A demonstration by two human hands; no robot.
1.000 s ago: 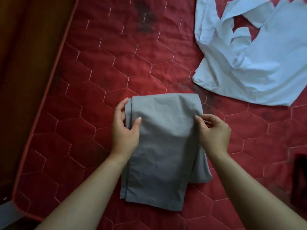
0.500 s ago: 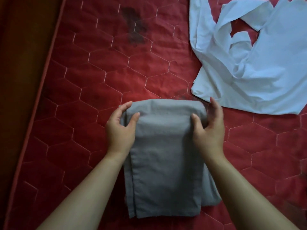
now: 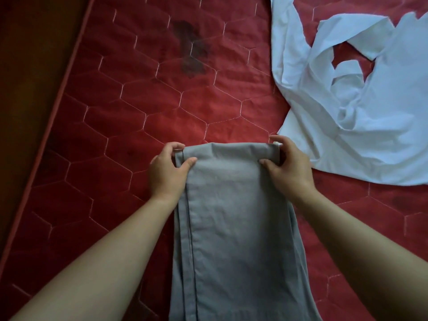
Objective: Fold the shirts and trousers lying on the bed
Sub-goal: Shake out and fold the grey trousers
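Observation:
Grey trousers (image 3: 234,218), folded into a long narrow stack, lie on the red quilted mattress (image 3: 143,107) in front of me. My left hand (image 3: 168,171) pinches the far left corner of the top fold, thumb on top and fingers curled under the edge. My right hand (image 3: 286,166) grips the far right corner the same way. A crumpled white shirt (image 3: 361,107) lies unfolded at the far right, close to my right hand.
The mattress edge (image 3: 55,117) runs diagonally down the left side, with dark brown floor or wood beyond it. A dark stain (image 3: 190,52) marks the mattress above the trousers.
Both hands have carried the trousers' folded far edge away from me, and the stack now reaches longer toward me. The grip on both corners has stayed.

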